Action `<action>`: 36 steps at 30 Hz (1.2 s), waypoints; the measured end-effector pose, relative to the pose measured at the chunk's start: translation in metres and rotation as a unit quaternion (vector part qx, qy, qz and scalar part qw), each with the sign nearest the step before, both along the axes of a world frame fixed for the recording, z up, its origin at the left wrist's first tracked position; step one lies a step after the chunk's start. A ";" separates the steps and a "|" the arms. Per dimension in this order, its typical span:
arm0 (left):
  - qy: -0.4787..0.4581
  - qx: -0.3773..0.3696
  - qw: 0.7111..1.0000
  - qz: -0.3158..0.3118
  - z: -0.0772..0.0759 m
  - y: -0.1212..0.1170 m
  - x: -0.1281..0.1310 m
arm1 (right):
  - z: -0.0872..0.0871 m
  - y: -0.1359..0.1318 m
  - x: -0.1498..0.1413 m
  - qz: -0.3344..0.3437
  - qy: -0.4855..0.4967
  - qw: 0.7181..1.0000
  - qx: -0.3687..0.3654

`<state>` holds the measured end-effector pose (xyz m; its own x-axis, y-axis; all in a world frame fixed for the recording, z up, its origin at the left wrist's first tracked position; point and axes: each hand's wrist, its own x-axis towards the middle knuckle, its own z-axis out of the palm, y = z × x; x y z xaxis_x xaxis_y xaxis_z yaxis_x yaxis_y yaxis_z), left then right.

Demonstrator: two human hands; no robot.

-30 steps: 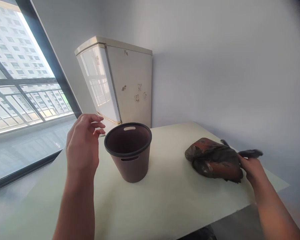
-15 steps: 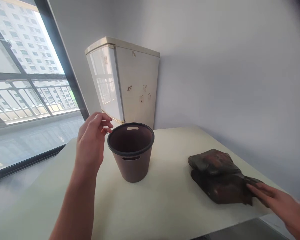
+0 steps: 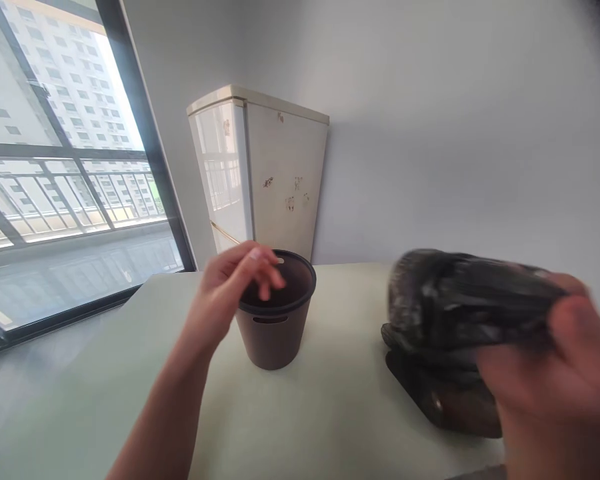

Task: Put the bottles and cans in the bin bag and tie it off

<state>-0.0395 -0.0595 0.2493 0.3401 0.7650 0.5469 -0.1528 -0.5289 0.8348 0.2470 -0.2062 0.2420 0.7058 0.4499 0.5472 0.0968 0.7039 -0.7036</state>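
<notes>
A brown waste bin (image 3: 274, 340) with a dark rim and slotted handles stands upright on the table. My left hand (image 3: 237, 280) is at the bin's near left rim, covering part of its mouth; the fingers are loosely bent and apart, with nothing in them. My right hand (image 3: 555, 353) grips a folded black plastic bag (image 3: 460, 300), raised off the tabletop and blurred by motion. Under it, more dark folded plastic (image 3: 455, 403) lies on the table. The raised bag and my right hand hide part of that plastic.
The pale green table (image 3: 340, 413) reaches back to the grey wall (image 3: 455, 133). A worn white fridge (image 3: 285, 173) with peeled spots stands behind the bin. To the left is a glass window (image 3: 70, 187) with a dark frame and a balcony railing outside.
My right hand has closed on a black plastic bag and lifted it up from the dark pile. My left hand has moved right, from beside the bin to over its rim.
</notes>
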 end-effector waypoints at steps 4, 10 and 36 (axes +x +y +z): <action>0.001 0.030 0.998 -0.053 -0.004 -0.015 0.018 | 0.020 0.053 -0.049 0.212 -0.121 0.968 -0.064; -0.002 0.004 1.000 0.014 -0.002 -0.021 0.013 | 0.036 0.074 -0.083 0.232 0.006 0.972 -0.035; 0.046 0.207 0.961 0.176 0.010 -0.031 -0.011 | 0.015 0.082 -0.115 0.362 -0.113 0.924 0.040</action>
<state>-0.0508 -0.0901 0.2596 0.1623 0.5650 0.8090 0.1612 -0.8240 0.5431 0.1323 -0.1243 0.2568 0.0981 0.7119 0.6954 -0.2819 0.6900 -0.6667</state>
